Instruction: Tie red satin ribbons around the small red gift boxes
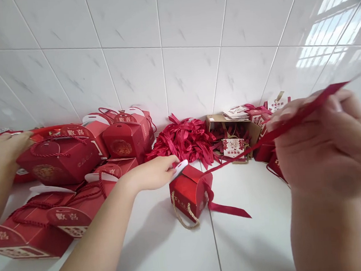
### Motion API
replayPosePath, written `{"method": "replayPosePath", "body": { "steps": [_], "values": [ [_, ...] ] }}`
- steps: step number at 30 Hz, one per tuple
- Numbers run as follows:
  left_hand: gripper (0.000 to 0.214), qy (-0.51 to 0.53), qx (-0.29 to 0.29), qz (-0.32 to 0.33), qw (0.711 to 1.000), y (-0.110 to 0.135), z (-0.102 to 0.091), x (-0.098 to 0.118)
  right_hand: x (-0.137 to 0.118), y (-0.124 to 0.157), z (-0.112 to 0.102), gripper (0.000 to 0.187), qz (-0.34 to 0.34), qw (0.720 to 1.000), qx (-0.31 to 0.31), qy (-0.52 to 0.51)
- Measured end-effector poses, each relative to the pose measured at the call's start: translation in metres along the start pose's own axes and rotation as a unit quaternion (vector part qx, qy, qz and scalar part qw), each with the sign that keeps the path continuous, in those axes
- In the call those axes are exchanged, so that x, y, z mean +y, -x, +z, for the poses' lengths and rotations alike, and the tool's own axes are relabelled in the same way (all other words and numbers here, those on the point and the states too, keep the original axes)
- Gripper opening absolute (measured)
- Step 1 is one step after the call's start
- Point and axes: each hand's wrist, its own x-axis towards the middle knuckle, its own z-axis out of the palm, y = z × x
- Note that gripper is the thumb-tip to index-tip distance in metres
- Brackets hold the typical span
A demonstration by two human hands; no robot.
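A small red gift box (pixel 185 192) with a twisted gold cord handle stands on the white tiled surface in front of me. My left hand (pixel 158 171) is closed on the white flap at its top left edge. A red ribbon (pixel 263 140) runs from the side of the box up to my right hand (pixel 323 148), raised at the right. The fingers of that hand are closed around the ribbon, whose free end sticks out past them. The ribbon's other tail (pixel 231 210) lies loose beside the box, pointing right.
Larger red boxes with rope handles (pixel 59 161) crowd the left side. Another person's hand (pixel 9 146) is among them. A heap of red ribbons (pixel 184 139) sits by the tiled wall (pixel 137 76), beside a cardboard carton (pixel 254 133) holding printed cards (pixel 233 147).
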Motion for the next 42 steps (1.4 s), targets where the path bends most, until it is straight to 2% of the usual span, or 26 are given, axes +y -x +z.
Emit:
{"method": "replayPosePath", "body": {
  "steps": [1, 3, 5, 7, 9, 12, 14, 19, 23, 28, 32, 37, 39, 40, 42],
  "values": [
    [0.024, 0.005, 0.001, 0.001, 1.000, 0.000, -0.001, 0.000, 0.005, -0.001, 0.000, 0.022, 0.031, 0.999, -0.022, -0.002],
    [0.023, 0.006, -0.003, 0.004, 1.000, -0.001, -0.002, 0.000, 0.023, -0.002, 0.002, 0.015, 0.133, 0.985, -0.104, 0.036],
    [0.022, 0.003, -0.008, 0.008, 1.000, -0.002, -0.002, 0.000, 0.046, 0.002, 0.006, 0.014, 0.261, 0.933, -0.224, 0.106],
    [0.022, 0.002, -0.012, 0.004, 1.000, -0.002, -0.002, 0.001, 0.071, 0.009, 0.012, 0.015, 0.359, 0.856, -0.332, 0.166],
    [0.024, 0.005, -0.023, -0.009, 1.000, -0.001, -0.001, 0.002, 0.091, 0.019, 0.017, 0.018, 0.409, 0.800, -0.388, 0.206],
    [0.026, 0.025, -0.041, -0.020, 0.999, 0.002, 0.000, 0.005, 0.108, 0.031, 0.021, 0.026, 0.439, 0.757, -0.423, 0.236],
    [0.027, 0.041, -0.044, -0.019, 0.998, 0.003, 0.000, 0.006, 0.112, 0.035, 0.021, 0.028, 0.442, 0.750, -0.428, 0.243],
    [0.021, 0.045, -0.048, -0.003, 0.998, 0.004, 0.003, 0.008, 0.117, 0.036, 0.018, 0.023, 0.433, 0.763, -0.424, 0.225],
    [0.026, 0.073, -0.069, 0.020, 0.995, 0.005, 0.003, 0.009, 0.117, 0.036, 0.018, 0.015, 0.426, 0.764, -0.436, 0.210],
    [0.025, 0.104, -0.065, 0.021, 0.992, 0.003, 0.001, 0.008, 0.113, 0.036, 0.021, 0.013, 0.407, 0.759, -0.443, 0.250],
    [0.021, 0.083, -0.052, 0.031, 0.995, -0.001, 0.003, 0.004, 0.113, 0.036, 0.023, 0.012, 0.387, 0.757, -0.451, 0.271],
    [0.019, 0.042, 0.001, 0.048, 0.998, -0.005, 0.009, 0.002, 0.111, 0.037, 0.023, 0.016, 0.370, 0.762, -0.454, 0.277],
    [0.019, 0.023, 0.039, 0.032, 0.998, -0.005, 0.006, 0.001, 0.110, 0.037, 0.022, 0.022, 0.371, 0.763, -0.455, 0.272],
    [0.019, 0.013, 0.077, 0.012, 0.997, -0.004, 0.003, -0.002, 0.109, 0.036, 0.021, 0.026, 0.371, 0.763, -0.454, 0.272],
    [0.018, -0.010, 0.195, -0.049, 0.980, 0.000, -0.008, -0.009, 0.108, 0.033, 0.018, 0.032, 0.368, 0.764, -0.447, 0.287]
  ]
}}
